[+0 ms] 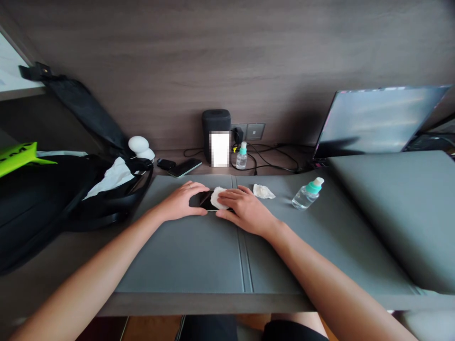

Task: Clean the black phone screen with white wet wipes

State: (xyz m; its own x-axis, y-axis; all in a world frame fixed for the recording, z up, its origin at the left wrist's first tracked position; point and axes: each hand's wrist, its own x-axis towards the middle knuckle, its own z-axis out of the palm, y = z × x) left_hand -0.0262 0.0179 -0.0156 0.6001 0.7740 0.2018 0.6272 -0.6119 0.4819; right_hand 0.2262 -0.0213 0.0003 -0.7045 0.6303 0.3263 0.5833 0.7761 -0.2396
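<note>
A: Forearms (117, 258) span the mat (185, 260). Hand status?
B: Left hand (183, 201) grips the phone (204, 201), flat on the mat; right hand (245, 210) holds a pad (216, 198) against it.
A: Hazard?
B: If left grip slackens, the phone could slide under pressure.

Phone (204, 201) at centre: black face, smooth and glossy, glass-like. Pad (216, 200) on it: white, soft, matt, cloth or tissue by appearance. Crumpled piece (263, 191) to its right: white, matt, wrinkled. Mat (185, 258) beneath: grey, leather-like, low sheen, seamed. Bench (199, 304): wood-grained, matt; far wall panel (159, 71) likewise. Near spray bottle (303, 198), right, and far spray bottle (241, 161): clear, glossy, plastic-looking. Backpack (39, 208), left: black fabric, matt. Laptop screen (377, 123), far right: smooth, reflective.
</note>
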